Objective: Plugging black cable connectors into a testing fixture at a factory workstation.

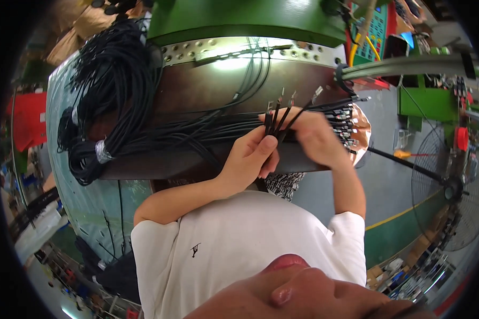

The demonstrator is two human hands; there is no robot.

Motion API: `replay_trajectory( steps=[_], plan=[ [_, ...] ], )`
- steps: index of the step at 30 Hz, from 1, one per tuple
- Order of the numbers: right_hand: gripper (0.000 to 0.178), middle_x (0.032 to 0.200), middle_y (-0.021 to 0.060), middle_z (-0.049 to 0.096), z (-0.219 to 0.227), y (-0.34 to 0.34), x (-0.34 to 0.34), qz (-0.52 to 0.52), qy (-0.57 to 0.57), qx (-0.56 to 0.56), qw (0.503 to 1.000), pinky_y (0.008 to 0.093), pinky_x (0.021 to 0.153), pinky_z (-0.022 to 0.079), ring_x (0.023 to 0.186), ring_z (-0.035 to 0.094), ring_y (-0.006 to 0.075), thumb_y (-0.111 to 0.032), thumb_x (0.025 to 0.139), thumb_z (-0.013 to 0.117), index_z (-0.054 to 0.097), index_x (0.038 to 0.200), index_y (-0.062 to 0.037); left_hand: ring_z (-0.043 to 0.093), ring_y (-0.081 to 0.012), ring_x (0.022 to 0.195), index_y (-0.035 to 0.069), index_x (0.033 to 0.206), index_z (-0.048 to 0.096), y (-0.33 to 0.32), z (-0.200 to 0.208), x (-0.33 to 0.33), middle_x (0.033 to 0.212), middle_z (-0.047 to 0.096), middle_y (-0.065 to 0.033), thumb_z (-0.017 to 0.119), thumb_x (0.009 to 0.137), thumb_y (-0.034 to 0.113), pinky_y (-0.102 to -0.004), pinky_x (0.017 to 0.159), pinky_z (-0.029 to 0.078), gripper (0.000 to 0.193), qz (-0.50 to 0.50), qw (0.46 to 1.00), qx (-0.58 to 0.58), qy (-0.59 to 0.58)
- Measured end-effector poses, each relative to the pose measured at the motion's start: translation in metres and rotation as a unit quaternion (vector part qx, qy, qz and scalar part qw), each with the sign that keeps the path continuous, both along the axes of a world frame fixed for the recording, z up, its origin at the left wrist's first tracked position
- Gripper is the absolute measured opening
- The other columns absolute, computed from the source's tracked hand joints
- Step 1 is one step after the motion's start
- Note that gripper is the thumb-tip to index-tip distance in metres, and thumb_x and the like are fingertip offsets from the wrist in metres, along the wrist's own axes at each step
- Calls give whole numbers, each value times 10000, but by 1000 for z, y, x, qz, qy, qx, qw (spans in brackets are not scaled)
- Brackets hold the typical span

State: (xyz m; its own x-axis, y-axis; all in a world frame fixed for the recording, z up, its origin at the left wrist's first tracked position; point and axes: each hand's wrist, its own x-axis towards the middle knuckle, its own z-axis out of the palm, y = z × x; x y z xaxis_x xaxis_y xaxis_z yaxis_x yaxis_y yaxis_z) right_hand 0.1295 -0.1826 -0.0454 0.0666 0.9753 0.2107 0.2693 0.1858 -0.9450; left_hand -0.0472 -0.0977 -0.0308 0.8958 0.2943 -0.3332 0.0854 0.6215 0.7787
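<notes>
A: Thing in hand? 
B: Small bunch of black cables (275, 118), ends sticking up above the fingers, metal tips on top. Left hand (248, 154) is closed around the bunch, thumb pressed on it. Right hand (315, 133) sits just beside it, curled over the same bunch, fingers touching the cables; can't tell how firmly it pinches.

A: Where's that against the bench? 
B: Right at the near edge of the brown bench top (207, 90), about mid-width. The bunch rises out of the grip toward the bench.

A: What else lies on the bench? 
B: Long spread of black cables running across it, ending right of the hands in a row of plug ends (343, 119) over a shiny copper-coloured plate (363, 125). At the bench's left end, a big coil of black cable (104, 90), bound with a silver tape band (103, 151).

A: Edges, room? 
B: Far side of the bench is shut off by a green machine body (245, 18) with a pale metal strip of holes (239, 49) under it. A grey metal bar (404, 66) sticks out right of the bench. Grey floor is open right of the bench, out to a standing fan (442, 186).

A: Labels, signs? 
B: Teal panel (377, 32) with buttons, up right of the bench, too small to read. Yellow line (404, 212) on the floor.
</notes>
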Motion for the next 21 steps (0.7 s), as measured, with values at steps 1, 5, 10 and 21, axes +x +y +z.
replay_trajectory(
  steps=[1,5,10,21],
  plan=[
    [434,1119,163,631,14,13,19,16,-9,-58,998,368,901,451,991,619,271,-296,1003,358,590,1131,49,357,-56,433,64,1079,531,1,4,-3,555,470,-5,407,999,355,-194,424,301,327,27,999,8,34],
    [476,1138,121,570,-3,74,39,-214,-555,-9,804,377,919,404,1071,497,292,-236,790,675,525,1195,-38,368,-58,457,50,1067,534,-5,-8,-7,581,474,-15,422,999,315,-193,415,300,296,57,996,-47,47],
    [328,714,137,620,-41,125,51,-142,-547,111,818,401,652,472,601,586,316,-323,816,632,630,993,-46,381,-60,474,54,1068,535,-4,-12,-8,604,478,-20,421,1000,267,-195,415,306,252,54,993,-92,56],
    [288,898,75,581,4,20,15,-122,-422,54,897,366,730,462,850,553,280,-24,694,705,601,962,-50,393,-72,467,76,1094,517,-4,-16,-20,599,480,-23,416,1000,249,-202,415,302,221,54,986,-145,68]
  ],
)
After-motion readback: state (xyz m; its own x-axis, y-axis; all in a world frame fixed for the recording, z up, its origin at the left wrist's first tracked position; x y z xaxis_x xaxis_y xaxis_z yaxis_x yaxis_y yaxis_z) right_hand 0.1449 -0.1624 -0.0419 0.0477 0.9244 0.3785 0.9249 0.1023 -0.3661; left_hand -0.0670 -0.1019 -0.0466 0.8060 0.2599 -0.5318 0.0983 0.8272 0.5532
